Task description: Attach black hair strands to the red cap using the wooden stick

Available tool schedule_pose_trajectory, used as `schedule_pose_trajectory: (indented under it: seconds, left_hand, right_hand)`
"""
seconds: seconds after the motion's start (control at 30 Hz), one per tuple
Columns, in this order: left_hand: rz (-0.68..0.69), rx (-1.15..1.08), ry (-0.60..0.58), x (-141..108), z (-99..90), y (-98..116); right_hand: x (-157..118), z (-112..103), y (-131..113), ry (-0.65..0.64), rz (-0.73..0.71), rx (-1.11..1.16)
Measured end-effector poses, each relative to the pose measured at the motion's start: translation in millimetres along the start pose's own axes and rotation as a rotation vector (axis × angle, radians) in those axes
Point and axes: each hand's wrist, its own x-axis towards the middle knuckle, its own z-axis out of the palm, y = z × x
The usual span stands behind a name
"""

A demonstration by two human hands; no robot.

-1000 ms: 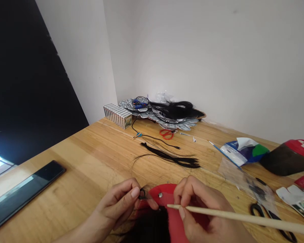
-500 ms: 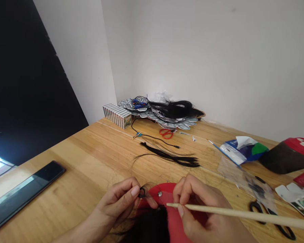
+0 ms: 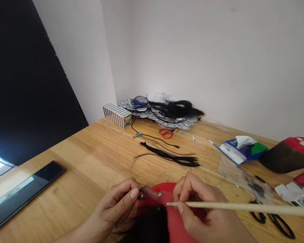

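Note:
Between the thumb and forefinger of my left hand (image 3: 121,202) is a curled lock of black hair (image 3: 141,194). My right hand (image 3: 200,206) grips a thin, pale wooden stick (image 3: 233,206) like a pencil. The stick's tapered end points left at a rounded red form (image 3: 164,186), and I cannot make out whether it touches. A small shiny round pin or stud (image 3: 159,193) sits on the form's upper part. Dense black hair (image 3: 149,224) covers the form's lower left side, below my left fingers.
A loose black hair bundle (image 3: 169,156) lies ahead, with red-handled scissors (image 3: 166,133) behind it. At the left rests a phone (image 3: 27,195). Black-handled scissors (image 3: 281,222), a plastic bag (image 3: 253,185) and a blue packet (image 3: 245,150) lie right. Small boxes (image 3: 117,115) stand behind.
The far end of the wooden stick has swung slightly upward, while its tip stays nearly in place. My left fingers have shifted a little, with an outstretched finger raised toward the stud.

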Motion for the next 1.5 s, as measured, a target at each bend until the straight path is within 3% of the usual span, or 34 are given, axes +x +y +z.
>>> schedule_pose_trajectory:
  seconds: [0.27,0.47,0.63,0.77,0.93,1.13,1.27,1.37,1.5]
  left_hand:
    - [0.091,0.173,-0.182,-7,1.9,12]
    - [0.131,0.193,-0.196,-6,-1.5,9]
    - [0.134,0.174,-0.194,-5,-2.6,5]
    - [0.114,0.183,-0.193,-5,-2.6,5]
    - [0.086,0.149,-0.170,-6,0.3,7]
    - [-0.033,-0.065,-0.049,1,-0.4,-6]
    - [-0.031,-0.109,0.029,7,-0.8,0]
    - [-0.035,-0.047,-0.034,8,3.1,12]
    - [-0.163,0.101,-0.203,9,7.2,23]
  right_hand:
    - [0,0,2,-0.025,0.038,0.051]
    - [2,-2,-1,-0.037,0.128,0.170]
    - [6,-5,-17,-0.067,0.351,0.273]
    - [6,-6,-23,-0.052,0.428,0.283]
    - [5,-6,-21,-0.057,0.431,0.297]
    - [6,-3,-6,-0.077,0.312,0.369]
    - [8,-3,-3,-0.089,0.292,0.371]
    - [9,-5,-6,-0.103,0.333,0.358]
    - [10,-9,-10,-0.113,0.354,0.357]
